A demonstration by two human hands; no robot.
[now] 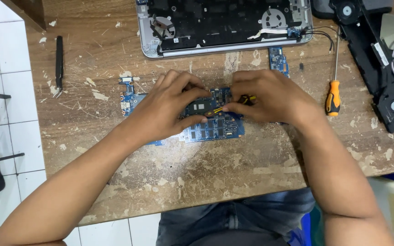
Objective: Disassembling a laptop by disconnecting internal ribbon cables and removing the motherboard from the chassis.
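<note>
My right hand [270, 96] pinches a small yellow-black tool [233, 105], tip down on the board [210, 127] just left of my fingertips. Left hand [169, 107] lies flat on the board w/ fingers curled over the top edge, pinning it, not gripping. Board sits mid-bench [206, 173], under both hands. Opened laptop [224, 25] beyond; screwdriver [333, 93] to the right, tweezers [59, 64] far left.

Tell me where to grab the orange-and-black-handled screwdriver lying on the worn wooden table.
Grip the orange-and-black-handled screwdriver by its thick handle, probably from above. It lies flat, apart from the right hand, handle end towards the person, thin metal shaft pointing away towards the open laptop chassis.
</note>
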